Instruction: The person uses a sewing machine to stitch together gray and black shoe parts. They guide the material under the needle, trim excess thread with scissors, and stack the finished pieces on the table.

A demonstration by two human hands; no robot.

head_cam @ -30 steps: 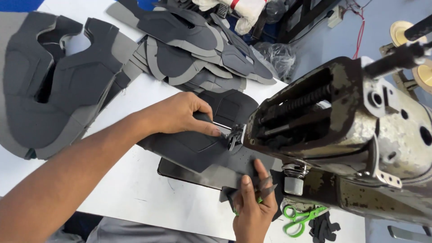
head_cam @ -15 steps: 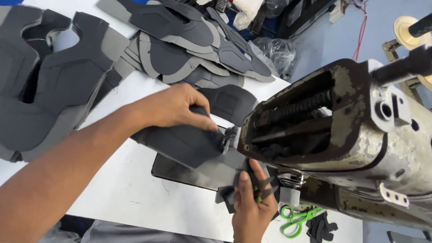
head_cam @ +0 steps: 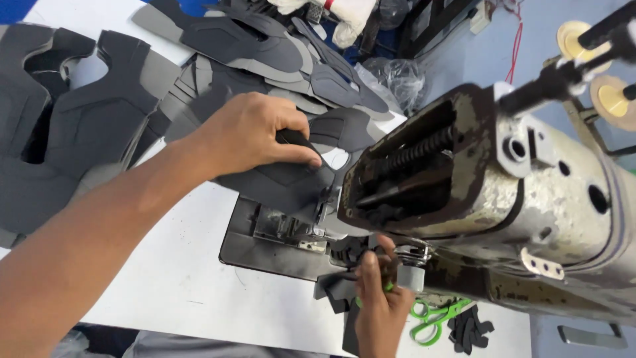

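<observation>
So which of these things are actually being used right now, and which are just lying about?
In use:
- left hand pressing the dark grey piece
- right hand at the small dark piece
- sewing machine

Lying about:
- green scissors
- stacked grey pieces
- black scraps
- clear plastic bag

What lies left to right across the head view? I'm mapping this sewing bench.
Stacked grey cut pieces → left hand → metal plate → right hand → green scissors → sewing machine.

Two bare forearms and hands point(head_cam: 248, 136), no sleeves, gloves or rings.
</observation>
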